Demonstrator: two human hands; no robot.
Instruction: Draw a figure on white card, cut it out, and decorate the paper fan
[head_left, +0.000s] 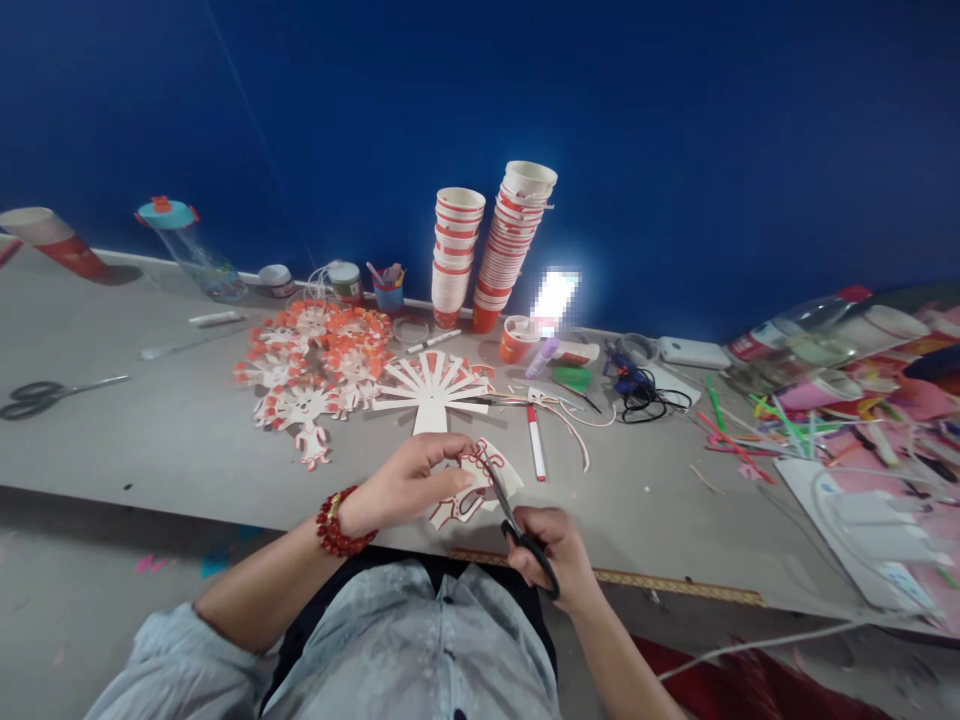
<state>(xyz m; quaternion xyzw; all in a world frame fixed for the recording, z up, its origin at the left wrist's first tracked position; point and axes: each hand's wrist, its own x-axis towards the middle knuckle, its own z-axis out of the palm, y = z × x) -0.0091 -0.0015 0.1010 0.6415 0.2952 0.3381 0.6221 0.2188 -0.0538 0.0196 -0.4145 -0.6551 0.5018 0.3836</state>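
In the head view my left hand point(417, 482) pinches a piece of white paper point(469, 505) with dark red outlines drawn on it. My right hand point(553, 552) is closed round the handles of black-handled scissors point(504, 497). Their blades point up and left and lie against the paper near my left fingertips; whether they bite into it I cannot tell. Just beyond my hands a white paper cup cut into spread strips point(431, 395) lies flat on the table. A red and white marker point(536, 442) lies to its right.
Painted orange and white paper figures point(307, 365) are heaped on the left, with second scissors point(56, 397) farther out. Two tall stacks of paper cups point(454, 262) stand by the blue wall. Cables point(643, 390), a plastic bottle point(795, 325) and coloured scraps point(862, 430) crowd the right.
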